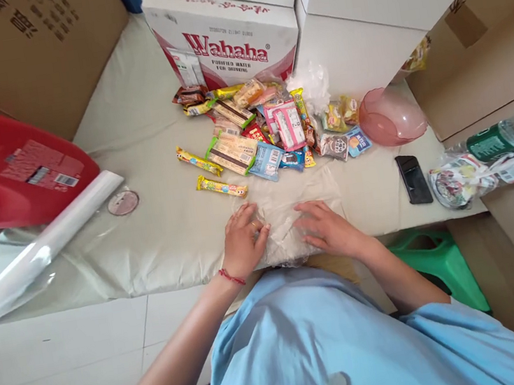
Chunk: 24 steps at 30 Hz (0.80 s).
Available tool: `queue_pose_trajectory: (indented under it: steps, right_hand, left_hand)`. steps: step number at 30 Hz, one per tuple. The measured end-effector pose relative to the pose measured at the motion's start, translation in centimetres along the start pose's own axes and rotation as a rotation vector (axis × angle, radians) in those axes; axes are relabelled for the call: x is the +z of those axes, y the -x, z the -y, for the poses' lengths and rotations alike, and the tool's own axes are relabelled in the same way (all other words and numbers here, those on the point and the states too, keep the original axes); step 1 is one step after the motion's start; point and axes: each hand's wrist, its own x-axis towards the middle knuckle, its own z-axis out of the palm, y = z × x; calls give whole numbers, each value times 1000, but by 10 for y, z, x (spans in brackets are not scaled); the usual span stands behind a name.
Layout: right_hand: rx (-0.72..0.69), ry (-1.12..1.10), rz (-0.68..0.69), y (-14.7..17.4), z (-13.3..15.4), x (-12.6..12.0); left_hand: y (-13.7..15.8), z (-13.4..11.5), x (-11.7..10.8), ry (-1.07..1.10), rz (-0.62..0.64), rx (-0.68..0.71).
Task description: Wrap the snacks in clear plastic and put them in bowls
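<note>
Left hand: seen from the head camera, your left hand [244, 238], with a red bracelet [232, 278] at the wrist, rests on the left side of the clear plastic [287, 233]; I cannot tell whether its grip pinches any.
Right hand: your right hand [325, 227] touches the other side, its grip loose, fingers spread apart.
Clear plastic: wrinkled, between your hands at the near edge of the counter [164, 251].
Snack pile: packaged snacks [258, 134] lie just beyond (two yellow sticks [221, 186] sit at its left), before the Wahaha box [231, 55].
Right end: your pink bowl [394, 124] and black phone [413, 179].
</note>
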Motion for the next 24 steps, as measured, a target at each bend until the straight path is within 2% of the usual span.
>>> queue_pose_trajectory:
  steps: [2,4,7,10,13,15,17,19,21,24]
  right_hand:
    - [0,17,132,12,-11,5]
    - [72,24,160,34,-30,-1]
    - [162,-6,182,65,-51,-28]
    - [209,-82,221,64,-56,-62]
    - [272,-67,81,18,-56,-81]
    - [303,13,-45,-30,-56,-79]
    - [317,81,-100,-84,-55,-66]
    - [371,180,-134,-132,-50,-46]
    - [437,254,-95,-167,-44,-27]
    - [512,247,-26,-194,-42,-11]
  left_hand:
    - [0,5,-1,-4,5,6]
    - [3,11,-6,1,10,23]
    - [9,14,-12,-28,27,42]
    - [11,6,-11,-103,56,37]
    - [10,-7,-5,-193,51,-6]
    - [11,-15,-1,-241,45,-25]
    - [12,-18,1,-273,53,-16]
    - [14,-19,2,-291,62,8]
    - [16,-17,2,-301,59,20]
    - [17,-14,0,-302,54,14]
